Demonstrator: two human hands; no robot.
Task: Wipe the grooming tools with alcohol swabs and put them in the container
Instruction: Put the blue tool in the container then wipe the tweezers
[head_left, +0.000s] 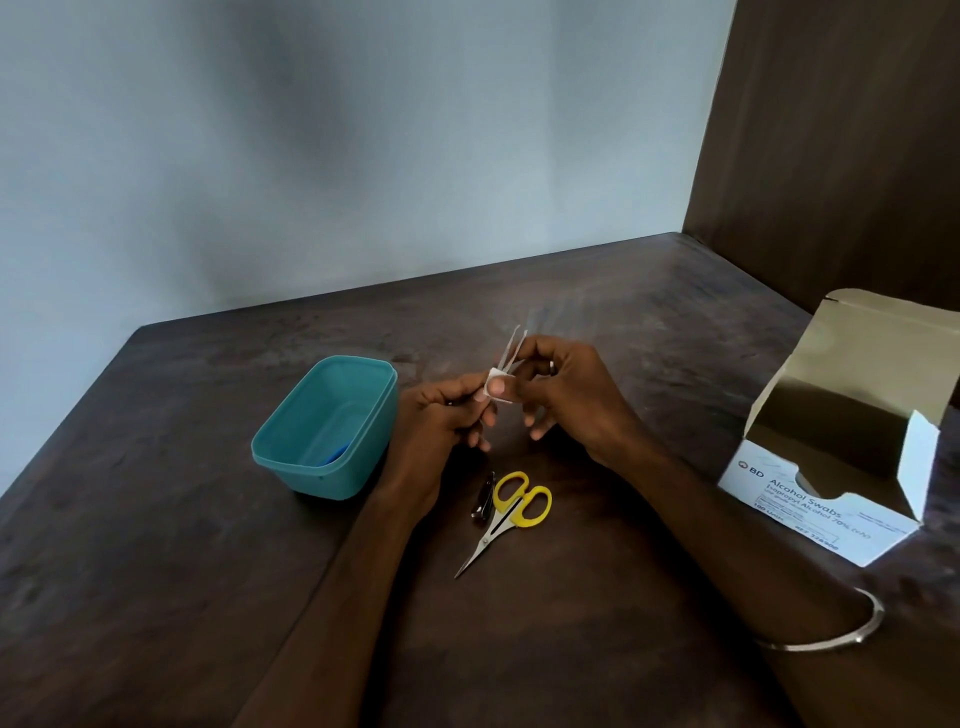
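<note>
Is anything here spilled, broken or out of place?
Nothing stands out. The swab box is open but upright, the scissors lie flat beside a small dark tool, and the tub stands upright. Both hands hold tweezers and a swab.

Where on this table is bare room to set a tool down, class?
Bare wood between the scissors and the swab box, and behind the tub toward the wall. Crowded by the tub: both hands, scissors and nail clipper.
</note>
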